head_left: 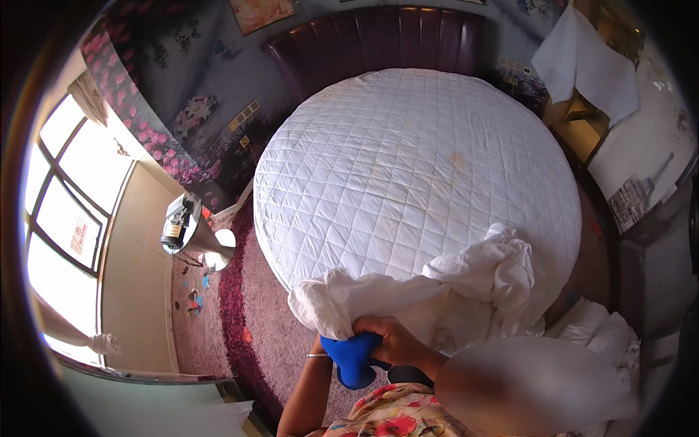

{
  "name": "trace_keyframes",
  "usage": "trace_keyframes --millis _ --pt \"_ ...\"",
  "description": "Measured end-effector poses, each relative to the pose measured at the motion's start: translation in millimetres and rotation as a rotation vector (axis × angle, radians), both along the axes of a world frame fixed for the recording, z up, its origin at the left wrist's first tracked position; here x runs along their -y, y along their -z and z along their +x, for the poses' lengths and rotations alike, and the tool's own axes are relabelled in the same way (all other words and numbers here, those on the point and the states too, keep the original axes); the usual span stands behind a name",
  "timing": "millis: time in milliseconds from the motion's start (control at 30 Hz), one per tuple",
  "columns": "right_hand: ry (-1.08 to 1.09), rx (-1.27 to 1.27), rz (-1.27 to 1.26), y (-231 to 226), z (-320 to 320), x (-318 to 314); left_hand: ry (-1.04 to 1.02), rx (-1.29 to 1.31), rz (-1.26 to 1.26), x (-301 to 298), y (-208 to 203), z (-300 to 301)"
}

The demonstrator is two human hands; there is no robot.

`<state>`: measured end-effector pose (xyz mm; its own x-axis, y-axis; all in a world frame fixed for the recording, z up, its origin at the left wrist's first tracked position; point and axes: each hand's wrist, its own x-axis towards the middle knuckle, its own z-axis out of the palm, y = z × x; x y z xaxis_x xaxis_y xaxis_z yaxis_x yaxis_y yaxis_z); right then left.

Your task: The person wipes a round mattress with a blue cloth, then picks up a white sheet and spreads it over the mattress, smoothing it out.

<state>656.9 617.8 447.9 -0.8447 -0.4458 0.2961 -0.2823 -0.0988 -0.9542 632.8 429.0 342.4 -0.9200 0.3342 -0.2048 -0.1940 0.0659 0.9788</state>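
A bunched white sheet (331, 300) lies along the near edge of a round bed (397, 167), trailing over its side. My right hand (389, 341) is closed at the bundle's near end, fingers curled against the white cloth. My left hand (325, 344), with a bracelet on its wrist, is at the same end; the cloth and a smooth blue thing hide its fingers. That blue thing (355, 360) sits between my hands and against the right one. Its kind is unclear, as is whether either hand grips it. The bed's quilted white cover (349, 167) has a faint yellowish stain.
Left of the bed stands a small round table (198, 233) with a telephone (175, 227); colourful scraps (194, 300) litter the carpet. White bedding (593, 331) is piled at the right. A white cloth (590, 65) hangs at the back right. A blurred patch covers the lower right.
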Motion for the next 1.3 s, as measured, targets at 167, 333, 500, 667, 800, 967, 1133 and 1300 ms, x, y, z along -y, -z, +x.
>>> trace_keyframes --millis 167,333,500,667,800,967,1133,1300 --pt "-0.049 0.076 0.051 -15 -33 20 0.013 0.036 0.06 29 -10 -30" --pt "-0.101 0.015 -0.016 -6 -48 59 -0.01 0.071 0.118 58 -22 -59" --pt "0.042 0.047 0.016 1 -68 95 -0.057 0.041 0.162 96 -46 -110" --pt "0.175 0.03 0.012 11 -101 149 -0.12 -0.046 0.212 146 -72 -172" --pt "0.257 0.194 -0.064 25 -133 221 -0.237 -0.198 0.279 226 -115 -255" --pt "0.512 0.032 0.042 61 -181 300 -0.229 -0.258 0.321 299 -129 -304" --pt "0.534 0.189 0.41 83 -178 327 -0.137 -0.172 0.27 320 -97 -310" --pt "0.724 0.325 0.48 95 -162 313 -0.064 -0.111 0.262 320 -76 -307"
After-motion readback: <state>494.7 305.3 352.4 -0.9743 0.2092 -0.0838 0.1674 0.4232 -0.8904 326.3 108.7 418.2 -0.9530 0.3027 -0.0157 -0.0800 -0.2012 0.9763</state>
